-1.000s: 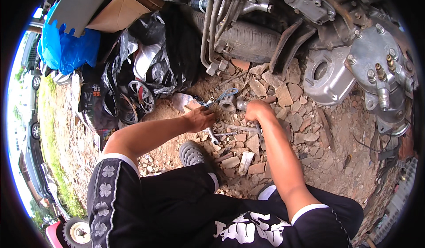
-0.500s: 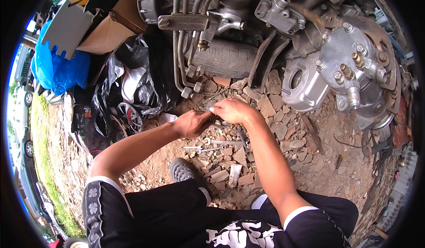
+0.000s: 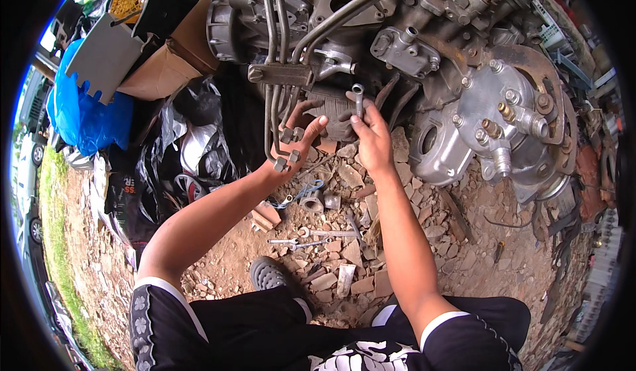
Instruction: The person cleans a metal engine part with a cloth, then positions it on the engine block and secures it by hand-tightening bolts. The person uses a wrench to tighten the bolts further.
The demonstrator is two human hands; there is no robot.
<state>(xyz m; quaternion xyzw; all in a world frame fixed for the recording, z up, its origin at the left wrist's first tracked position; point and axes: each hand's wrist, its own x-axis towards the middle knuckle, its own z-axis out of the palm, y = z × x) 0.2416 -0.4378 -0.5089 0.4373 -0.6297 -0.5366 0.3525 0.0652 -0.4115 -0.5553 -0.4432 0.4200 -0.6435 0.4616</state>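
Observation:
My right hand [image 3: 373, 136] grips a short metal wrench [image 3: 358, 99], its ring end pointing up in front of the engine. My left hand [image 3: 308, 132] is open, thumb and fingers apart, reaching in behind the lower ends of bent metal pipes [image 3: 270, 106]. Hex nuts [image 3: 289, 159] on those pipes cover part of the palm. Whether the left fingers touch the pipes, I cannot tell. A clamp bar [image 3: 281, 74] binds the pipes together above the hand. The greasy engine [image 3: 344, 13] stands just beyond both hands.
On the rubble lie several wrenches [image 3: 328, 233] and small round metal fittings [image 3: 311, 203]. A round metal housing [image 3: 497, 106] stands at right. Black plastic bags [image 3: 192, 126], a cardboard box [image 3: 159, 66] and a blue bag [image 3: 86, 112] are at left. A tyre [image 3: 331, 109] sits beneath the engine.
My hands were together low over the ground; now they are apart and farther up towards the engine. The left has gone behind the pipes, and the wrench now shows upright in the right.

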